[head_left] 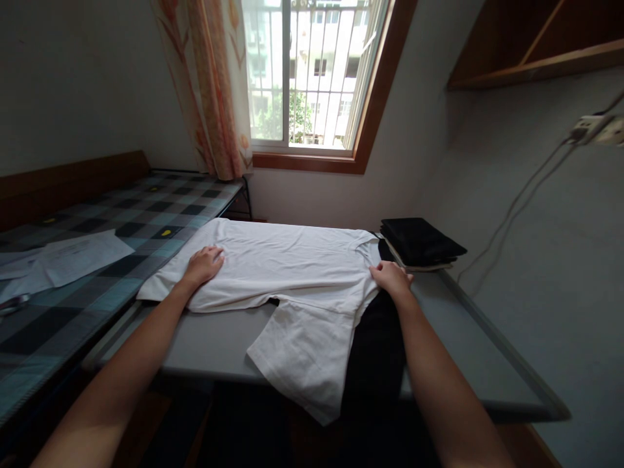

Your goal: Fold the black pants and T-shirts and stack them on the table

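Note:
A white T-shirt (287, 266) lies spread across a grey table (468, 325), its collar to the right and one sleeve hanging over the near edge. My left hand (203, 264) rests flat on the shirt's lower part, fingers stretched out. My right hand (390, 275) lies on the shoulder by the collar, fingers curled down on the cloth. A black garment (375, 351) lies under the shirt and hangs off the near edge below my right forearm.
A stack of folded dark clothes (420, 242) sits at the table's far right corner. A bed with a checked cover (97, 260) and papers (63, 260) stands to the left. A window (312, 71) and curtain (209, 84) are behind; a cable runs down the right wall.

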Motion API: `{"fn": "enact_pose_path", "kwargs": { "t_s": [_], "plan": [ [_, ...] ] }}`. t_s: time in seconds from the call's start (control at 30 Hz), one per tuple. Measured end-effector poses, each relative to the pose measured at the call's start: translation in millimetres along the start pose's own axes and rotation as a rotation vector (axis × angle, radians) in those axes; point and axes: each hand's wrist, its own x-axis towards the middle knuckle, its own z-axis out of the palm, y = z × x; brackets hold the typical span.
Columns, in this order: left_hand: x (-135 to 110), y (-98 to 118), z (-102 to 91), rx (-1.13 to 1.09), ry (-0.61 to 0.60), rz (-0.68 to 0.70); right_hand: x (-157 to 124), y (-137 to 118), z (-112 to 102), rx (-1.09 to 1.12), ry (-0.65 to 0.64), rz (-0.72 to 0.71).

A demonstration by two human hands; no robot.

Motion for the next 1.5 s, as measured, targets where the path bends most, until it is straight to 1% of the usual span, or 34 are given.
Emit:
{"fn": "enact_pose_path", "kwargs": {
  "t_s": [0.53,0.97,1.13,1.27,1.33,1.4,1.43,1.5],
  "plan": [
    [0,1,-0.3,0.011,-0.026,-0.007,0,1,0,0.007,0.006,-0.007],
    [-1,-1,0.2,-0.015,-0.004,-0.005,-1,1,-1,0.027,0.012,-0.010],
    [0,4,0.5,-0.031,0.081,-0.085,-3,1,-7,0.029,0.021,0.006],
    [-1,6,-9.5,-0.019,0.136,-0.185,-5,1,-15,-0.045,0.002,0.044],
    [-1,-1,-16.9,0.019,0.184,-0.237,-5,3,-19,-0.042,-0.003,0.070],
    [1,-15,-24.0,0.057,0.209,-0.300,-4,5,-22,-0.008,-0.012,0.115],
    [4,-24,-27.1,0.066,0.200,-0.343,-3,6,-23,0.010,-0.024,0.143],
    [11,-45,-32.5,0.048,0.138,-0.418,-2,9,-24,0.037,-0.057,0.182]
  ]
}}
